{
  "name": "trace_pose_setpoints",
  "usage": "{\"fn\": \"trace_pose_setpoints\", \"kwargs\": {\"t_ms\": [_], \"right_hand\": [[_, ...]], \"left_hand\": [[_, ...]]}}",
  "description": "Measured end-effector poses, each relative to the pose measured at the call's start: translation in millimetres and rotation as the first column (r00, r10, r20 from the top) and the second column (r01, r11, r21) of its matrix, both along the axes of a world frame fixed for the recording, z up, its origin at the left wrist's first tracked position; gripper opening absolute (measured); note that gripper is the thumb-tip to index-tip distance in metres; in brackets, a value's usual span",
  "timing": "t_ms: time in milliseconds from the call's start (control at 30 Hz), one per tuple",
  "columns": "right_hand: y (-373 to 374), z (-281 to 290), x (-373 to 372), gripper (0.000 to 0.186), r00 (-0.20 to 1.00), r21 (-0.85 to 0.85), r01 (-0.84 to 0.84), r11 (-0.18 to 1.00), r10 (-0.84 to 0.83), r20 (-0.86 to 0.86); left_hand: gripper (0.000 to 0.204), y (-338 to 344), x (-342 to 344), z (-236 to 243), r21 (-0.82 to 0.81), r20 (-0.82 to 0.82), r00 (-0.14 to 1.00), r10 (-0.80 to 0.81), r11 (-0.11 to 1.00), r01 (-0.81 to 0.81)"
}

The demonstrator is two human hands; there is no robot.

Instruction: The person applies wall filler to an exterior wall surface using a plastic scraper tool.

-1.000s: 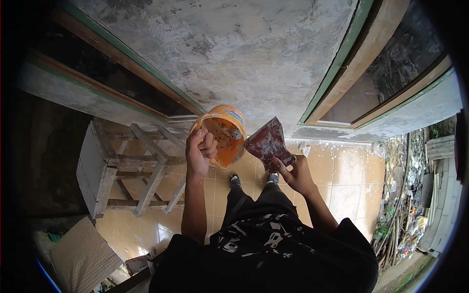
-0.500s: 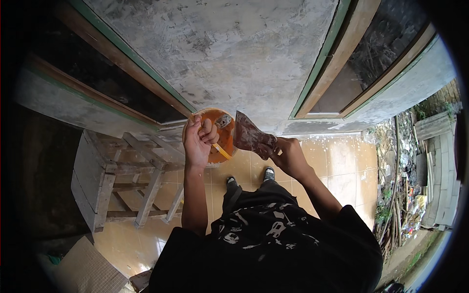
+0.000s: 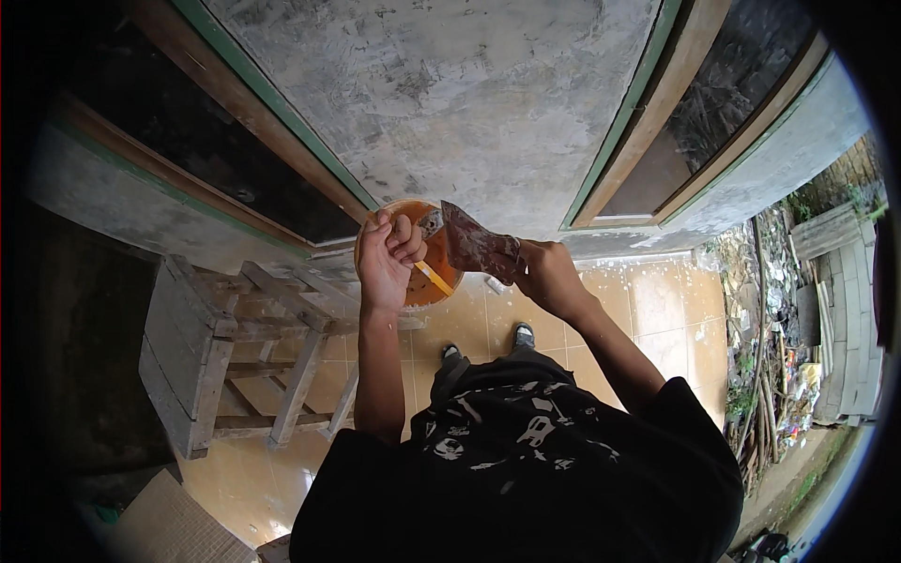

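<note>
My left hand (image 3: 389, 263) is closed in a fist round the yellow strap-like handle (image 3: 433, 279) of an orange bucket (image 3: 427, 298), which hangs below it. Inside the bucket, a grey, smeared piece (image 3: 431, 223) shows beside my fingers; its kind is unclear. My right hand (image 3: 556, 279) grips a broad dark brown putty knife (image 3: 474, 246) with pale smears. Its blade points up and left, overlapping the bucket's right rim from this view; whether they touch I cannot tell. My right fingers partly hide the handle end.
Ahead rises a grey, patchily coated wall (image 3: 441, 103) between two wood-framed windows (image 3: 648, 122) with green edges. A wooden trestle (image 3: 202, 352) stands left. White specks dot the tiled floor (image 3: 610, 310). Sticks and litter (image 3: 774, 375) lie at right, a cardboard sheet (image 3: 178, 521) lower left.
The putty knife and my right hand have shifted slightly left, so the blade overlaps the bucket more. The bucket and my left hand have moved a little up and right in view.
</note>
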State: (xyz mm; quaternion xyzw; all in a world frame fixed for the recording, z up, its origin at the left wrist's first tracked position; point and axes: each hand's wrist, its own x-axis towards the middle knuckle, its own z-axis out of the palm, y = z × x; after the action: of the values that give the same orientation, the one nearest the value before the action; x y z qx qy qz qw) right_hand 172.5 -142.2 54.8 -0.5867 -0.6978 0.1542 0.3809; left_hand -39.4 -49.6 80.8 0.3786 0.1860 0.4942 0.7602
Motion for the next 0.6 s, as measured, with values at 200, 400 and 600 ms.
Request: {"fn": "trace_pose_setpoints", "kwargs": {"t_ms": [200, 400, 600], "right_hand": [[6.5, 5.6, -9.5, 0.015, 0.999, -0.117, -0.04, 0.992, 0.041, 0.009], [21.4, -11.3, -8.2, 0.025, 0.993, -0.098, -0.113, 0.989, 0.115, 0.011], [29.4, -23.4, -9.3, 0.018, 0.934, -0.206, -0.281, 0.937, 0.219, -0.282]], "left_hand": [[0.012, 3.7, -2.8, -2.8, 0.01, -0.034, 0.999, 0.0, 1.0, 0.001], [0.011, 7.8, 3.5, -7.5, -0.021, -0.085, 0.995, -0.053, 0.998, 0.052], [0.01, 12.5, 8.2, -19.5, -0.02, -0.06, 0.995, -0.078, 0.997, 0.077]]}}
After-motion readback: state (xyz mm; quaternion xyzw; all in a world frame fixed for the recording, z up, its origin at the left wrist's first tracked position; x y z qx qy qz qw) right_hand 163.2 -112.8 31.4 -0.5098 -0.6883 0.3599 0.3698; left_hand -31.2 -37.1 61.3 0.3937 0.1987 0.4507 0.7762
